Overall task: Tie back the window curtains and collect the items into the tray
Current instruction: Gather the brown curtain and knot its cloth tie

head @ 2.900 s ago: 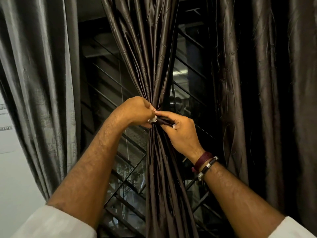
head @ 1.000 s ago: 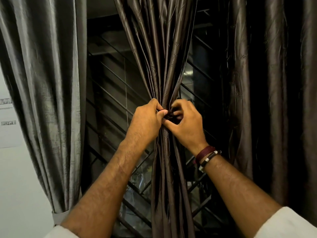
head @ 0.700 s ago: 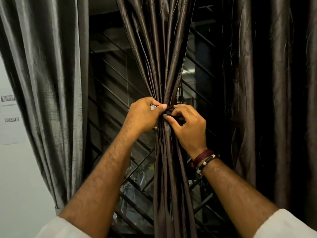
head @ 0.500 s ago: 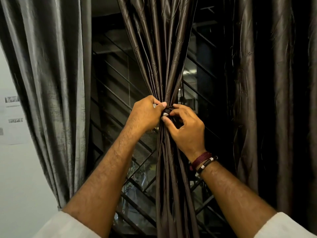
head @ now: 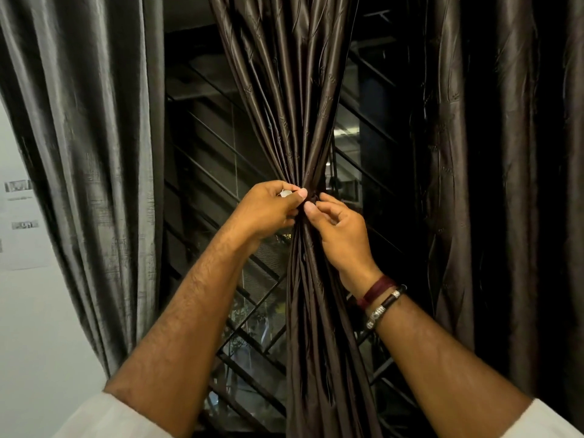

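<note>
The middle curtain (head: pixel 300 121) is bunched tight into one thin neck in the middle of the window; a dark tie (head: pixel 311 197) goes round that neck, right between the two hands; the left hand (head: pixel 268 213) is curled and pinches the tie from the left, with a small white bit under its thumb; the right hand (head: pixel 341 235) pinches it from the right with thumb and first finger; a grey curtain (head: pixel 88 153) hangs on the left, a dark curtain (head: pixel 505 184) on the right; black window bars (head: pixel 221 159) cross far behind; a paper (head: pixel 22 222) on the left wall has writing too blurry to read.
</note>
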